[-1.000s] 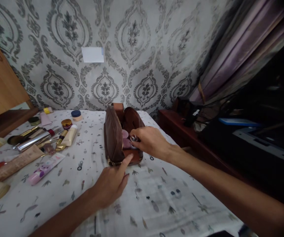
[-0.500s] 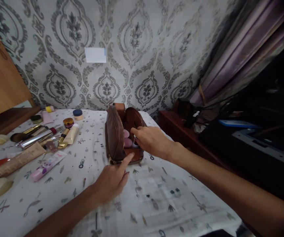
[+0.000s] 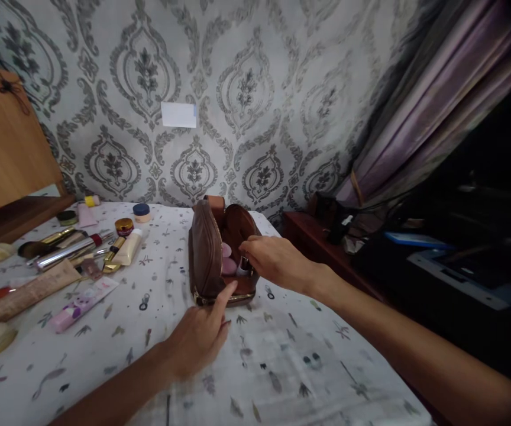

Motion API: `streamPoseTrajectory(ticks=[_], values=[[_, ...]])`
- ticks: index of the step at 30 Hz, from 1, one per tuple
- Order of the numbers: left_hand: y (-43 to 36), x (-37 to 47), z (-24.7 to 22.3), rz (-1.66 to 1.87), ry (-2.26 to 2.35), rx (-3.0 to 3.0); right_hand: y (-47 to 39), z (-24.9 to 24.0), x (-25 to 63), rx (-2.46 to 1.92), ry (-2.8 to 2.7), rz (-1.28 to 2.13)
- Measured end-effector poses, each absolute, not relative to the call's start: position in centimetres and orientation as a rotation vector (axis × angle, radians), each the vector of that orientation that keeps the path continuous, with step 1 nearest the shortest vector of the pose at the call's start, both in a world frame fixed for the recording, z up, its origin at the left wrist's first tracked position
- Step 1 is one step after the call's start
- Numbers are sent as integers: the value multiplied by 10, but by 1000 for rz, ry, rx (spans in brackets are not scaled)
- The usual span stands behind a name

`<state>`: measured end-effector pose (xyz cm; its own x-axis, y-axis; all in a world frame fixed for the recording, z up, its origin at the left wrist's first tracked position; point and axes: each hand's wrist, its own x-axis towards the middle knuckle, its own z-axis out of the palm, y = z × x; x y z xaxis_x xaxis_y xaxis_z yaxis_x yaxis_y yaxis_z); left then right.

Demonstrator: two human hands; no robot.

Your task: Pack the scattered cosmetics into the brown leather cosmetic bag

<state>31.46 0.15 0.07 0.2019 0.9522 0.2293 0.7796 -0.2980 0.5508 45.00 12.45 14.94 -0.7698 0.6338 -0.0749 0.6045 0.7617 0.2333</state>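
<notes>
A brown cosmetic bag stands unzipped on the bed-like cloth surface, its mouth facing me. Inside it lie pink rounded items, whose kind I cannot make out. My right hand reaches in at the bag's right side. Its fingers are pinched at the top of a small bottle with a dark upper part and pale base, partly hidden by the hand. My left hand is in front of the bag, index finger stretched out onto the lower front edge of the opening, the other fingers loosely bent, holding nothing.
To the left lie several cosmetics: a purple-and-white tube, a beige tube, a cream tube, a gold-lidded jar and a blue-lidded jar. A patterned wall rises behind. Dark red furniture stands to the right.
The view has tilted slightly, so everything sits a little lower. My right hand has shifted slightly within the bag's opening, and more of the small bottle shows. My left hand stays at the edge.
</notes>
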Motion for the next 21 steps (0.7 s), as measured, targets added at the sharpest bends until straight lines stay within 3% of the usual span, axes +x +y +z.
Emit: streamPoseTrajectory(ticks=[21], values=[[3,309,-5,831,1577,2199,130,154,434,923,2702,376]])
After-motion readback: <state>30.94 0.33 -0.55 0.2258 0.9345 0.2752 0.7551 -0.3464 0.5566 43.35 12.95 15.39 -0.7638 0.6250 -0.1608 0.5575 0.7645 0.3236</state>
